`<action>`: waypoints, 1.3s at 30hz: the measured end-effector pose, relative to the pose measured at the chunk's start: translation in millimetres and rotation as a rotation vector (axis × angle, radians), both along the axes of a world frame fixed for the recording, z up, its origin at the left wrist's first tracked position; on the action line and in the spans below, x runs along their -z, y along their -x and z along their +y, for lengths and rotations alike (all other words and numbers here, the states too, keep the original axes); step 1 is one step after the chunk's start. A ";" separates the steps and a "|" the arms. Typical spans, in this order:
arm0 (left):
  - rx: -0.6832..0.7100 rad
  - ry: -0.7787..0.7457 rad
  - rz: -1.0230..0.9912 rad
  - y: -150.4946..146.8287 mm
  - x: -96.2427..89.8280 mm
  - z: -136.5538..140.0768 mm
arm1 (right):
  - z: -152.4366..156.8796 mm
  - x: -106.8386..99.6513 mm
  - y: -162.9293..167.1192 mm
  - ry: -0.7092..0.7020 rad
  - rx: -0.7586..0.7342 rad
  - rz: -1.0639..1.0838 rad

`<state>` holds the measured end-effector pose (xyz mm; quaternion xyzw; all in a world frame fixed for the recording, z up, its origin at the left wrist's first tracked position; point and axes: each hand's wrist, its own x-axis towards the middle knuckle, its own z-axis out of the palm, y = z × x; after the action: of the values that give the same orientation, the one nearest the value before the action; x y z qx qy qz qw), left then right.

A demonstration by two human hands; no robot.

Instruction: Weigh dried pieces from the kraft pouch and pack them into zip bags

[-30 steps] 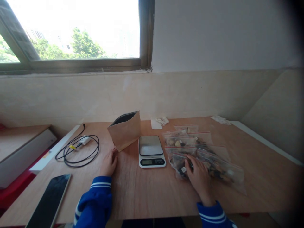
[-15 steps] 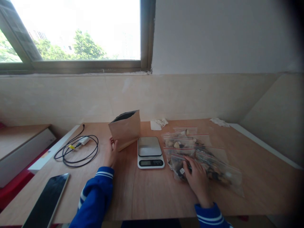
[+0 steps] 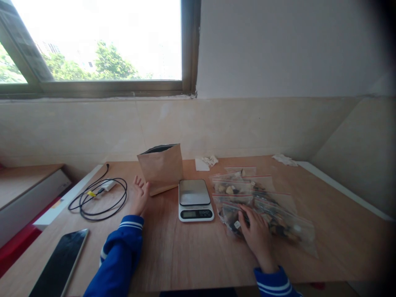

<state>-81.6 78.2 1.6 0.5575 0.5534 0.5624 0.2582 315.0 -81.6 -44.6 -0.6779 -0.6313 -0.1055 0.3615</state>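
Note:
A brown kraft paper pouch (image 3: 162,170) stands upright at the back of the table with its top gaping and a dark lining visible. Just left of its lower corner is my left hand (image 3: 141,195), palm up, fingers spread and holding nothing. A white kitchen scale (image 3: 196,214) with a bare metal plate sits right of the pouch. Several clear zip bags (image 3: 281,225) of small dark and tan pieces overlap to the right. My right hand (image 3: 256,233) rests on the nearest zip bag (image 3: 232,218), thumb and fingers apart; the fingertips are partly hard to make out.
A coiled black cable with a white adapter (image 3: 108,185) lies at the left. Nearer the front left edge lies a dark-screened phone (image 3: 60,264). Crumpled tissue (image 3: 210,161) and a white paper (image 3: 202,165) are behind the scale. Another tissue (image 3: 285,160) lies at the back right.
My left hand has come off the pouch's side and moved slightly left, its fingers opening. The pouch has turned a little and still stands. My right hand stays on the zip bag.

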 end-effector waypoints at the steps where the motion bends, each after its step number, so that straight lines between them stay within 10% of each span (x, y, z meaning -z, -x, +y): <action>1: -0.054 0.002 0.019 -1.7 2.5 -6.0 | -0.2 -0.4 0.3 0.001 0.000 0.002; 10: -0.162 0.048 -0.137 -22.1 38.8 -103.3 | -2.7 -10.3 4.4 -0.132 0.093 0.016; 20: 0.358 0.164 -0.338 -106.7 -24.7 -218.4 | -37.8 -103.3 92.1 -0.053 -0.033 0.196; 30: 0.200 0.198 -0.623 -113.5 -23.2 -200.9 | -35.3 -133.5 189.0 0.286 -0.665 0.634; 39: 0.219 0.163 -0.570 -92.8 -34.3 -183.0 | -20.7 -117.7 193.5 0.341 -0.775 0.776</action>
<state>11.2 -104.8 35.9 0.4111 0.4387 0.6188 0.5057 121.6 -102.3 73.1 -0.4347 -0.6628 0.3945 0.4648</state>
